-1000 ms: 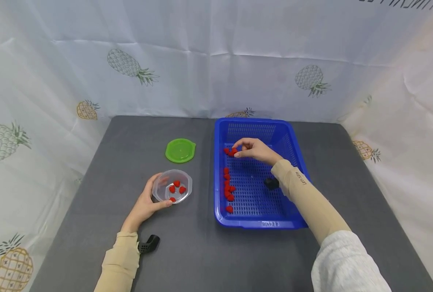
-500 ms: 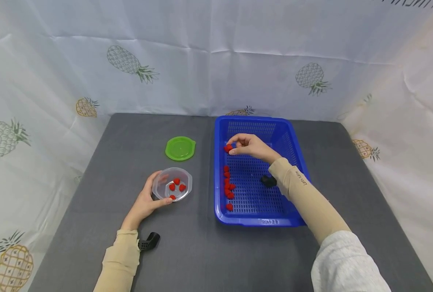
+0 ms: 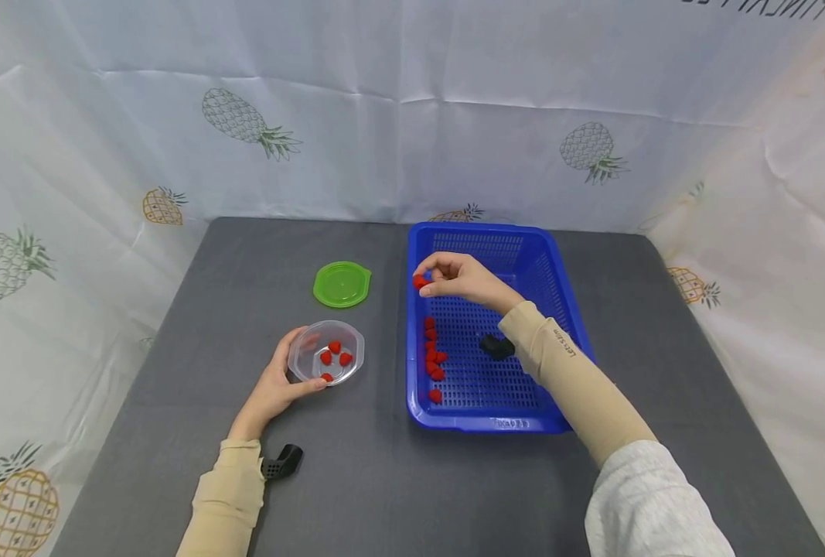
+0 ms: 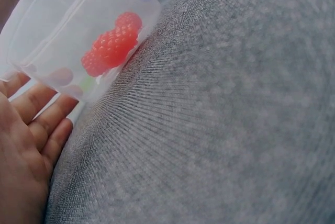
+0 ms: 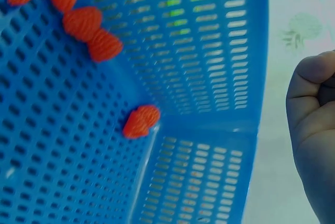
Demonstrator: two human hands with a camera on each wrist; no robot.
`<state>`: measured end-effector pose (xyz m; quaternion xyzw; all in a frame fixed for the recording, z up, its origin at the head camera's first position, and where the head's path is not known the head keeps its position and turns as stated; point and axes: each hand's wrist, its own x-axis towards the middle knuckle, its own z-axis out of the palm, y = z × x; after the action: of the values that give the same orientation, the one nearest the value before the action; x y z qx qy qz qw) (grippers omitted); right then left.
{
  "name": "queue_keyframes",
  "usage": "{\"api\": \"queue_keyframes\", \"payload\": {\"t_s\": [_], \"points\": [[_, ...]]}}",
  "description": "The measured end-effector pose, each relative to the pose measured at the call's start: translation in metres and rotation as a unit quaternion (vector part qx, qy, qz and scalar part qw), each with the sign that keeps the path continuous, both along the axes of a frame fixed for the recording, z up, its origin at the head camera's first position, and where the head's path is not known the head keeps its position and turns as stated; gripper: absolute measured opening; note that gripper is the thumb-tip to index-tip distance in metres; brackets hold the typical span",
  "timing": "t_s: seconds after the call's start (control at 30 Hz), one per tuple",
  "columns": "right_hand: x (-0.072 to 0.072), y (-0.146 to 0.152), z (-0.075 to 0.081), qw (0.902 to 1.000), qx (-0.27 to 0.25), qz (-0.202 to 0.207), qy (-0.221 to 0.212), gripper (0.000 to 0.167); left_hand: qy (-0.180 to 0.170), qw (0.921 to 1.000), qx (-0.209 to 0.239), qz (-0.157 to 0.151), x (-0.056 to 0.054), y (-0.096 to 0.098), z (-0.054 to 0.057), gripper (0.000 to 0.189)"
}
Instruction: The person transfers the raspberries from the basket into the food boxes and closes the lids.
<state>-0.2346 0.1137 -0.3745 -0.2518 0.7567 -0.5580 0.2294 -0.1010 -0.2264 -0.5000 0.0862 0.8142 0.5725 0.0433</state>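
In the head view, my left hand (image 3: 276,387) holds a clear plastic container (image 3: 301,357), thumb over the near rim and fingers around its left side. Several red raspberries (image 4: 116,47) lie on its bottom. My right hand (image 3: 466,280) pinches a raspberry (image 3: 421,282) between thumb and fingertips, over the left rim of a blue basket (image 3: 499,425). That raspberry is out of sight in the right wrist view, where only part of the curled hand shows. More raspberries (image 3: 431,357) lie along the basket's left side, and two touching raspberries (image 5: 141,121) sit in a corner.
A green lid (image 3: 342,285) lies flat on the grey table (image 3: 356,480), behind the container. White cloth with pineapple prints (image 3: 233,114) hangs at the back and sides. A black wrist device (image 3: 498,346) on the right arm overlaps the basket floor.
My right hand has picked a raspberry from the basket's far left part and moved left with it, up to the rim. The left hand and container stay put.
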Motion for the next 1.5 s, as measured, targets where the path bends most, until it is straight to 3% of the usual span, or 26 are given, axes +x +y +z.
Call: {"api": "queue_keyframes", "payload": {"t_s": [1.1,1.5], "points": [[0.018,-0.071,0.028,0.9902,-0.086,0.107,0.026,0.026,-0.007,1.0000,0.005,0.000,0.003,0.002,0.000,0.089],[0.019,-0.101,0.030,0.9836,-0.109,0.143,0.011,0.027,-0.015,0.9999,-0.001,0.006,0.000,0.005,0.003,0.092]]}}
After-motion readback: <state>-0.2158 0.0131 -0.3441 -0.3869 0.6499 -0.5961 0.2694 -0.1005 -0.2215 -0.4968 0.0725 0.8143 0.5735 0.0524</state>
